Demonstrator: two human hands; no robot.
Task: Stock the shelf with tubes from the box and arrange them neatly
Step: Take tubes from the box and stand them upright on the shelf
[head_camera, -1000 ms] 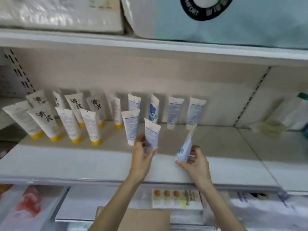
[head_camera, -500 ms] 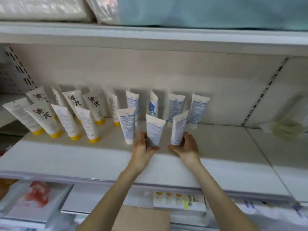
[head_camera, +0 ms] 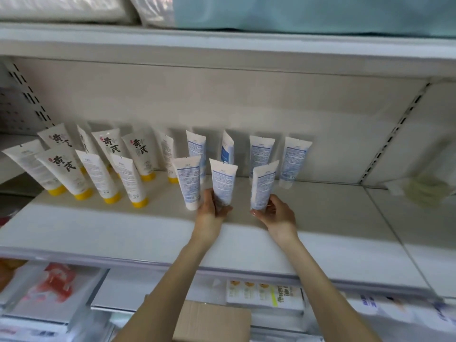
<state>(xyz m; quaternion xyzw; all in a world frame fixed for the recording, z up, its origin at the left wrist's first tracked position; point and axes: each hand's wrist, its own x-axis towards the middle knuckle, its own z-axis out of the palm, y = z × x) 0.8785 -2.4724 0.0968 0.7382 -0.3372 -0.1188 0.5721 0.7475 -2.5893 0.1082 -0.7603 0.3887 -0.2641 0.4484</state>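
**Middle shelf, tube stock: two blue-printed tubes being seated in the front row**

- Shelf [head_camera: 98,228]: pale board. The tubes stand on its left and centre.
- Box [head_camera: 212,322]: brown cardboard, low in view beneath the shelf, between the forearms. Contents not visible.
- Yellow-capped tubes [head_camera: 65,169]: two rows at the left, cap down, most of them leaning.
- Back row of blue-printed tubes [head_camera: 261,154]: four near the rear panel, cap down.
- Free-standing front tube [head_camera: 188,181]: cap down, just beside the left hand.
- Left tube [head_camera: 224,178]: held low, near upright.
- Right tube [head_camera: 264,183]: held low, tilted slightly, apart from the left tube. Fingers hide both caps, so contact with the board cannot be told.
- Left hand [head_camera: 211,213]: fingers curled round the left tube.
- Right hand [head_camera: 278,214]: thumb and fingers wrapped round the right tube's base.

Handling note (judgement): press each cap flat on the board before letting go. Line each tube up with a back-row tube and keep the gaps even. Turn the printed faces one way. Release one hand at a time, since narrow caps probably tip easily.
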